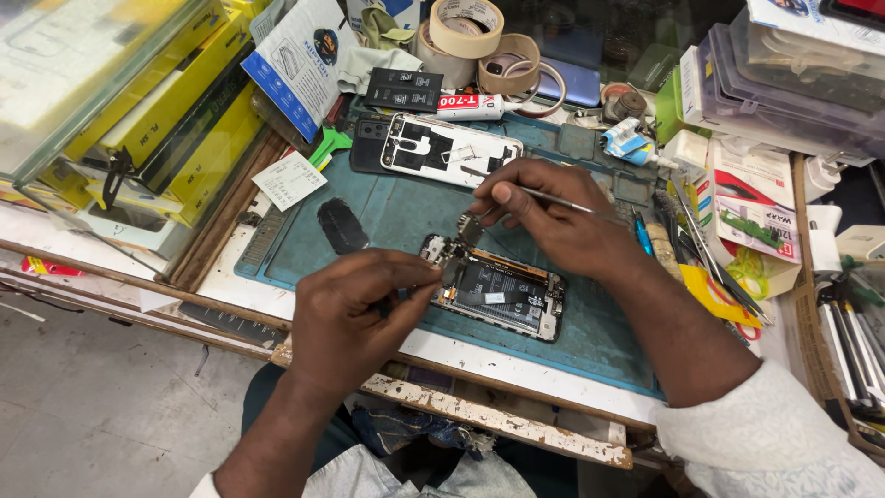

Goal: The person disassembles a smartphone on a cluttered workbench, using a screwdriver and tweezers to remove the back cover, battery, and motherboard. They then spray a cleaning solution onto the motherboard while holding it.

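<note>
Lying open: the opened phone (498, 293) rests face down on the blue work mat (590, 350), back cover off, its battery and circuit boards bare, just in front of the person.
Handling: judged light and stiff along its metal frame, but fragile inside; the thin ribbon cables and small connectors near its top end would tear or bend easily, and the battery should not be pierced or pressed.
Where to hold: the outer frame edges look safest; the bare boards and the battery face are best left untouched.
Left hand: the left hand (355, 323) pinches its fingers together at the phone's upper left corner, seemingly steadying it or a small part; exactly what lies between the fingertips I cannot tell.
Right hand: the right hand (553, 217) is closed around slim metal tweezers (553, 195), its tips lifting a small dark part (467, 229) just above the phone's top end.
Further out: a second phone body with a white inner frame (447, 148) lies beyond on the mat, a dark oval piece (342, 226) to its left.
Edges: tape rolls (466, 28), a glue tube (479, 106) and yellow boxes (180, 111) crowd the bench.
</note>
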